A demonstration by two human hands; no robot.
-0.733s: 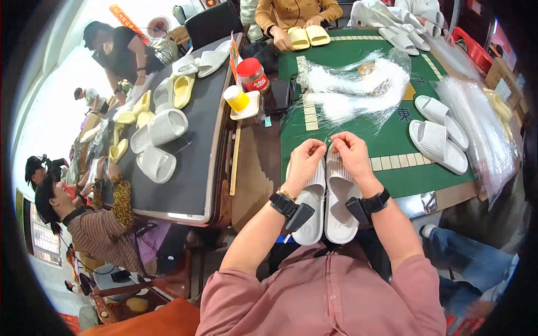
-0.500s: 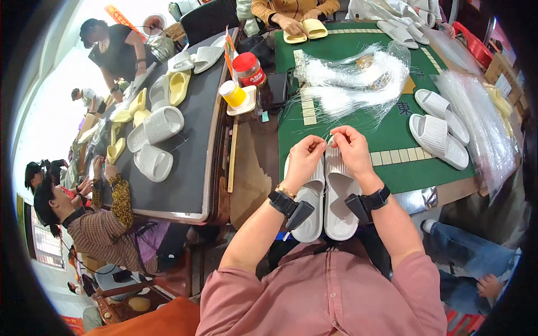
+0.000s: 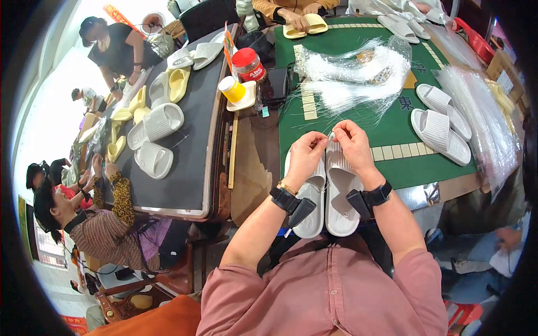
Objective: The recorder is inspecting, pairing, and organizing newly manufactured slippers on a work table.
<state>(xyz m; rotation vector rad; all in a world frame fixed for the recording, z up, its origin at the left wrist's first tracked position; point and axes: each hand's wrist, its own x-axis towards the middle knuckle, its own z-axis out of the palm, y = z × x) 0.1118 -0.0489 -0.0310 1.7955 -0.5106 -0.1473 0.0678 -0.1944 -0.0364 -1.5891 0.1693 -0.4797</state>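
A pair of light grey slippers, the left slipper [image 3: 308, 217] and the right slipper [image 3: 341, 219], stands side by side at the table's near edge, heels toward me. Over their far ends my left hand [image 3: 306, 158] and my right hand [image 3: 354, 150] are raised close together. Thumb and fingers of each are pinched. Whatever lies between the fingertips is too thin and small to name. Straight ahead on the green mat [image 3: 386, 131] spreads a loose pile of thin clear plastic strands [image 3: 353, 78].
More grey slippers [image 3: 440, 131] and clear plastic bags [image 3: 482, 129] lie at the right. Across the table a person's hand [image 3: 297, 22] touches a yellow slipper. On the left dark table [image 3: 193, 151] are several slippers, a red-lidded jar [image 3: 246, 63] and a yellow-white tub [image 3: 231, 89].
My hands stay pinched over the slippers, with only slight finger movement. The far person's hand has shifted on the yellow slipper. At the lower right, a person's legs and hand have moved.
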